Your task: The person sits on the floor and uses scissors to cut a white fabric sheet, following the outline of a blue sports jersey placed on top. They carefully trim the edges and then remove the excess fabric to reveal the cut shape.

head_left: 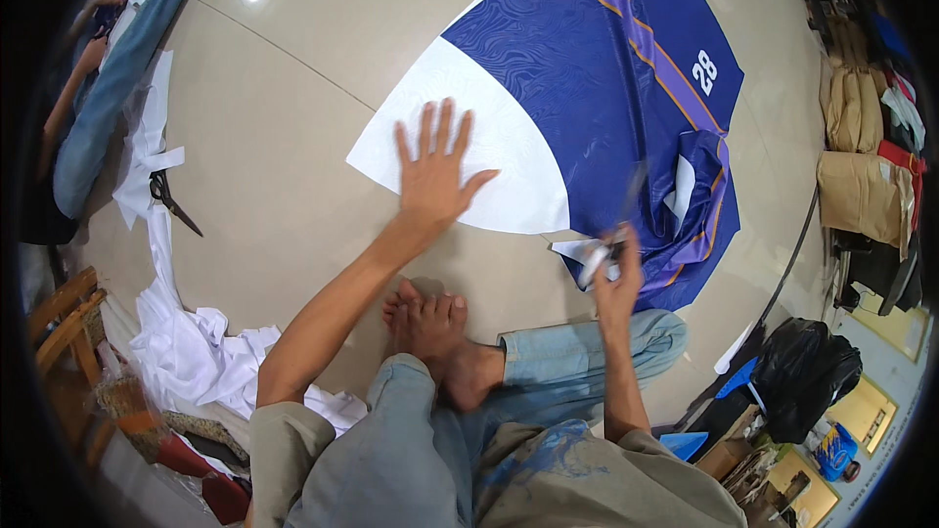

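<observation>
Blue-and-white fabric [587, 68] lies on the floor [293, 137]; your left hand [435, 171] presses flat, fingers spread, on its white curved edge. Your right hand [616, 274] is clamped on scissors [611, 244] at the fabric's near edge. Bare floor lies left of your left hand.

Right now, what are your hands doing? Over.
Left hand flat on white part of blue fabric. Right hand grips scissors, blurred. Nothing blocking.

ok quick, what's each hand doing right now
Left hand: open, flat on the white fabric.
Right hand: closed on scissors.
</observation>
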`<state>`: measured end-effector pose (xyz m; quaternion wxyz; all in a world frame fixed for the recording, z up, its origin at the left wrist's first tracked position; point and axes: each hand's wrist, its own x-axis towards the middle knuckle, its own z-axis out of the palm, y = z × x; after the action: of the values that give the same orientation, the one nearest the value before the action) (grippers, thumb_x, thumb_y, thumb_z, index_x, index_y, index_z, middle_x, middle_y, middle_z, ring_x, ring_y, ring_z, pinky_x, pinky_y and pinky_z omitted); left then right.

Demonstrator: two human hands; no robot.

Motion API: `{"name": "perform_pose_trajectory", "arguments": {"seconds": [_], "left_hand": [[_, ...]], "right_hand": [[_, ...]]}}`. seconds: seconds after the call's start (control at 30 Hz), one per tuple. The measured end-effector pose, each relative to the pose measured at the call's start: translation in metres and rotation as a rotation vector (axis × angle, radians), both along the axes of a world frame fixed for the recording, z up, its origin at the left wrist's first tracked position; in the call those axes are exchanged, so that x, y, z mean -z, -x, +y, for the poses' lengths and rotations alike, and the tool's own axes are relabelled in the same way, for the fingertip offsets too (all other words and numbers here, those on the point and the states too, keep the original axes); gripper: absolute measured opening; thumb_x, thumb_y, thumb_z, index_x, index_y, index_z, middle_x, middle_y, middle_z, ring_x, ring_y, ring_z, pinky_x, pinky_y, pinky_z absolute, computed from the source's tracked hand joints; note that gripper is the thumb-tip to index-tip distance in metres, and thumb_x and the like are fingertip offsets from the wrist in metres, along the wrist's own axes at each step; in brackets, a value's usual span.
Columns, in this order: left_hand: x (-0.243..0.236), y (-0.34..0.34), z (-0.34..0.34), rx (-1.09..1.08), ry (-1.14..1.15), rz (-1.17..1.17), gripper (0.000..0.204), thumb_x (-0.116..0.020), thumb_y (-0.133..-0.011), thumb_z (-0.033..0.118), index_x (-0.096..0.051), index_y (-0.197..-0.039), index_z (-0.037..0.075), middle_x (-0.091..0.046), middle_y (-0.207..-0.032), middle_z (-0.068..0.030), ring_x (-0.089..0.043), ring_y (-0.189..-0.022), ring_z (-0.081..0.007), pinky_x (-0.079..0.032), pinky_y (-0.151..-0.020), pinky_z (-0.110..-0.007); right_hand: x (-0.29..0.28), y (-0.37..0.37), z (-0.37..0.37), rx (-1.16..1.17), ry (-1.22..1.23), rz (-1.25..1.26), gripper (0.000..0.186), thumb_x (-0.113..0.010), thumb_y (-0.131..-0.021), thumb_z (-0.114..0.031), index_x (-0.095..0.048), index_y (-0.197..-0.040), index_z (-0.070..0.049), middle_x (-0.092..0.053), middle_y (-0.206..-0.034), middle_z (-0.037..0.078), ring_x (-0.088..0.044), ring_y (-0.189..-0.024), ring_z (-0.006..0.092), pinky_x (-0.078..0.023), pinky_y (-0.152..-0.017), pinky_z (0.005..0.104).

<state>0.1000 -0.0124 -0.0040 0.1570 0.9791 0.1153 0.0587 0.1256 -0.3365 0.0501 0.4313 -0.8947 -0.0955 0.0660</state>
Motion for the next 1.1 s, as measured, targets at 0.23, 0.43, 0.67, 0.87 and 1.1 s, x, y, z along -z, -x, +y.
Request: {"name": "perform_pose_trajectory", "arguments": {"seconds": [0.23,0.43,0.67,0.87,1.1], "left_hand": [[0.001,0.027,0.119,0.090,-0.170,0.022,0.082,-0.048,-0.098,0.061,-0.027,-0.160,0.012,-0.017,-0.168,-0.0118,-0.011,-0.155,-0.0349,-0.004,-0.122,-0.061],[0.003,0.050,0.069,-0.145,-0.069,0.028,0.097,-0.049,-0.094,0.070,-0.024,-0.159,0.003,-0.013,-0.167,-0.0217,-0.003,-0.155,-0.0400,0.001,-0.118,-0.069],[0.006,0.063,0.006,-0.361,-0.009,-0.041,0.107,-0.056,-0.089,0.072,-0.018,-0.160,0.001,-0.009,-0.168,-0.0226,-0.001,-0.156,-0.0397,0.004,-0.116,-0.071],[0.010,0.067,0.008,-0.345,0.013,-0.038,0.107,-0.056,-0.089,0.072,-0.018,-0.160,0.002,-0.008,-0.168,-0.0217,0.000,-0.156,-0.0392,0.004,-0.116,-0.071],[0.009,0.067,0.009,-0.282,0.002,-0.048,0.113,-0.056,-0.084,0.077,-0.021,-0.159,0.001,-0.009,-0.168,-0.0212,0.002,-0.156,-0.0379,0.006,-0.113,-0.075]], "right_hand": [[-0.042,0.134,0.036,-0.040,-0.645,1.171,0.054,-0.065,-0.100,-0.018,-0.047,-0.150,-0.006,-0.063,-0.097,-0.001,-0.062,-0.082,0.0099,-0.049,-0.074,0.0235],[-0.020,0.131,0.032,0.138,-0.952,1.158,0.054,-0.060,-0.103,-0.024,-0.045,-0.151,-0.005,-0.064,-0.092,0.005,-0.056,-0.075,0.0104,-0.045,-0.066,0.0242],[0.005,0.095,0.069,0.112,-0.888,1.041,0.060,-0.067,-0.099,-0.018,-0.043,-0.152,-0.003,-0.063,-0.090,0.005,-0.056,-0.073,0.0093,-0.044,-0.063,0.0233],[-0.010,0.113,0.065,0.203,-0.880,1.067,0.057,-0.068,-0.098,-0.017,-0.047,-0.149,-0.004,-0.063,-0.088,0.005,-0.055,-0.071,0.0094,-0.043,-0.061,0.0234],[-0.019,0.124,0.067,0.244,-0.908,1.029,0.055,-0.066,-0.099,-0.019,-0.048,-0.148,-0.004,-0.062,-0.086,0.003,-0.052,-0.073,0.0099,-0.041,-0.064,0.0247]]}}
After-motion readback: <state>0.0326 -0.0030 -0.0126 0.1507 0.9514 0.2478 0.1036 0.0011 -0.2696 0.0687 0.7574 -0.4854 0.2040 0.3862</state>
